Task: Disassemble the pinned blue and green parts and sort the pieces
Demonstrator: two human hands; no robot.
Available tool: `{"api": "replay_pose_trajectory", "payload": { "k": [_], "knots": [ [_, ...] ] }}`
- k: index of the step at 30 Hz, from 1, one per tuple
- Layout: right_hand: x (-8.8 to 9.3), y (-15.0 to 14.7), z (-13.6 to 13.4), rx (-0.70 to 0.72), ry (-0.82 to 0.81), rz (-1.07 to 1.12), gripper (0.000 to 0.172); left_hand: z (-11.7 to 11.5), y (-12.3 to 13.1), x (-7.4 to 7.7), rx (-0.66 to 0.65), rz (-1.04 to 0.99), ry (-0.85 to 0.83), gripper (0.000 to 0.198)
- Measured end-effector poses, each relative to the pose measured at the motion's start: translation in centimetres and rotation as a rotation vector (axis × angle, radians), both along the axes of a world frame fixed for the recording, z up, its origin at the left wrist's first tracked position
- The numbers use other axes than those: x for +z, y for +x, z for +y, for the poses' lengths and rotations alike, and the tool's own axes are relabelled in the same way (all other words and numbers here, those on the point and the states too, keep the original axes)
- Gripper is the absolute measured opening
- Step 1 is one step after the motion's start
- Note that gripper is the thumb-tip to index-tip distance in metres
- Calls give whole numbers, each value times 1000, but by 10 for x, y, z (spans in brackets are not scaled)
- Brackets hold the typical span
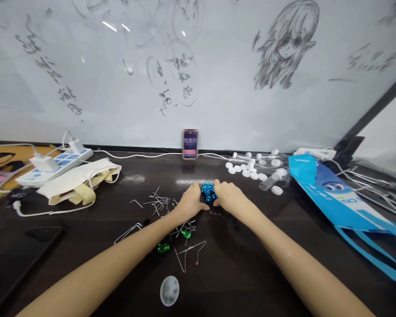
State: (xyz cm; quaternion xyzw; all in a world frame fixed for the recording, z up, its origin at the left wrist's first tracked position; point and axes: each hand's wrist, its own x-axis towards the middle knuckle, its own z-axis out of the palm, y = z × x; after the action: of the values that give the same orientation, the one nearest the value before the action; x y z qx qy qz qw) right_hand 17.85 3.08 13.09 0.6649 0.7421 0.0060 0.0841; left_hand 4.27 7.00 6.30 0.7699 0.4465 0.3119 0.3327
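A small cluster of shiny blue pieces [208, 192] lies on the dark table between my two hands. My left hand [190, 201] rests at its left side, thumb and fingers apart, the thumb pointing toward the pieces. On the right side, my right hand [227, 195] touches the edge of the cluster with curled fingers; whether it grips a piece is hidden. Thin bent metal wires [159, 203] lie left of my left hand. Two green pieces, one of them here [163, 248], sit near my left forearm among more wires. Small black pieces [233, 221] are partly hidden by my right wrist.
White caps [247, 171] and clear tubes [269, 181] lie at the back right, beside a blue bag [330, 198]. A phone [190, 144] stands at the whiteboard. A white cup [169, 291] is in front; a power strip [57, 167], pouch [82, 180] and dark phone [21, 264] lie left.
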Motion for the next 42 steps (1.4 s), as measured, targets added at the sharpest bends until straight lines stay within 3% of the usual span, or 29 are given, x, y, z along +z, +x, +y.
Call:
{"api": "replay_pose_trajectory", "payload": {
  "k": [4,9,13,16,19,21,24,27,30,32,35,39,42],
  "knots": [
    [-4,2,4,0,4,42,42,7,5,-1,-69,38,-39,49],
    [-6,3,6,4,1,69,45,16,10,-4,-166,57,-52,62],
    [-2,7,5,23,15,87,49,22,-2,6,-237,108,-84,74],
    [4,10,2,38,53,92,46,23,-31,22,-226,136,-72,66],
    [12,3,-4,65,119,103,33,17,-78,40,-175,159,-19,42],
    [16,-10,-11,166,148,188,25,7,-112,48,-143,200,6,30],
    [17,-37,-25,401,67,416,18,-13,-154,53,-135,407,53,25],
    [9,-61,-34,490,-3,485,11,-30,-176,48,-284,454,24,33],
    [-3,-72,-37,490,-13,362,6,-35,-178,43,-383,448,44,22],
    [-10,-74,-39,492,-38,267,12,-33,-176,43,-387,442,73,13],
    [-17,-74,-47,505,-21,200,23,-30,-174,47,-339,424,89,8],
    [-18,-75,-59,526,49,155,12,-27,-177,54,-207,331,89,5],
    [-14,-73,-64,510,103,245,9,-26,-174,57,-151,212,65,10]
  ]
}}
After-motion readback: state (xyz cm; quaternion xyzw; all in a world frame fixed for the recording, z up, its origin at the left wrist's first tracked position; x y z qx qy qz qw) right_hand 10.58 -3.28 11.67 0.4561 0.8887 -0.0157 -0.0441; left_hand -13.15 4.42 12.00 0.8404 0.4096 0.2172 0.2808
